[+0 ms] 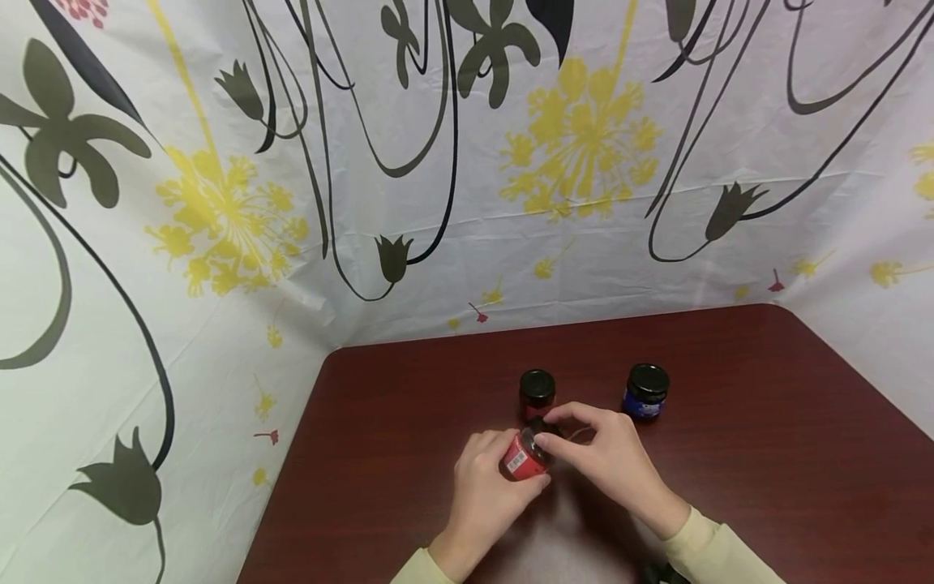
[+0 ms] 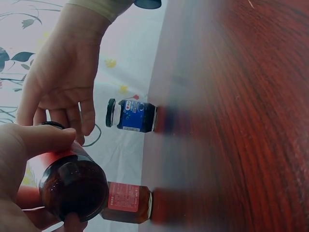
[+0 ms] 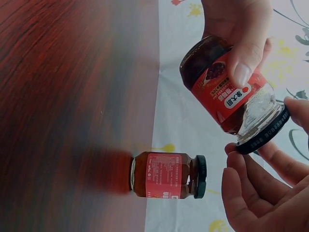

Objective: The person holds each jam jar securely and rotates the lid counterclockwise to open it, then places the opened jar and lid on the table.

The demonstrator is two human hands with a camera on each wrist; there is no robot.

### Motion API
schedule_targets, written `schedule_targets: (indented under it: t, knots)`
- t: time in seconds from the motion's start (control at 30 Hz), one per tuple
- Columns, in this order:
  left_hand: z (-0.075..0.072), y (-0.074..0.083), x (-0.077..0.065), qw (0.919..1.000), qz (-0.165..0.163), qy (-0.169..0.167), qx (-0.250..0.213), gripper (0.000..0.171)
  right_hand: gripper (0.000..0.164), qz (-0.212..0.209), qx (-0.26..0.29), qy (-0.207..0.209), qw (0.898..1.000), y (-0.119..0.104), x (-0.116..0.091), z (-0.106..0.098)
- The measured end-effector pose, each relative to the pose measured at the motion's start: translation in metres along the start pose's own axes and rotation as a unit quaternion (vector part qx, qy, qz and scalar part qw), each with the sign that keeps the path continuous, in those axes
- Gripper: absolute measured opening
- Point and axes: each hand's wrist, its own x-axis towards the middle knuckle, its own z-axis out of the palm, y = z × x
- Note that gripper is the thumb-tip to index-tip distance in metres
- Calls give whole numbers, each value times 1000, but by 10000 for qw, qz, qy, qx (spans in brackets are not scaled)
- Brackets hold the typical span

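My left hand grips a jam jar with a red label, holding it tilted above the table. Thumb and fingertips of my right hand pinch the rim of the jar's black lid, which sits on the jar's mouth. Dark jam fills the lower part, and the glass near the lid is smeared, as the right wrist view shows. Just behind the hands a second red-labelled jar stands upright with its black lid on. In the left wrist view, the held jar's dark base faces the camera.
A blue-labelled jar with a black lid stands at the back right of the dark red table. Behind the table hangs a white sheet with flower prints. Something dark shows at the front edge, partly hidden by the right sleeve.
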Motion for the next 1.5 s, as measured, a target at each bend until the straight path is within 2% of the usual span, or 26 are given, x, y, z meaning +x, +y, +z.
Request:
schedule_targets:
  t: [0.37,0.8,1.5]
  knots:
    - [-4,1,0,9990,-297,-323,-68,53,28,38,81,-50,9999,-2,-3,0]
    - [-5,1,0,9969,-532,-475,-324,51,32,121,187,-181,9996,-1,-3,-1]
    - [-3,-1,-2,9951,-741,-578,-322,52,31,76,248,-168,9995,-1,-5,-1]
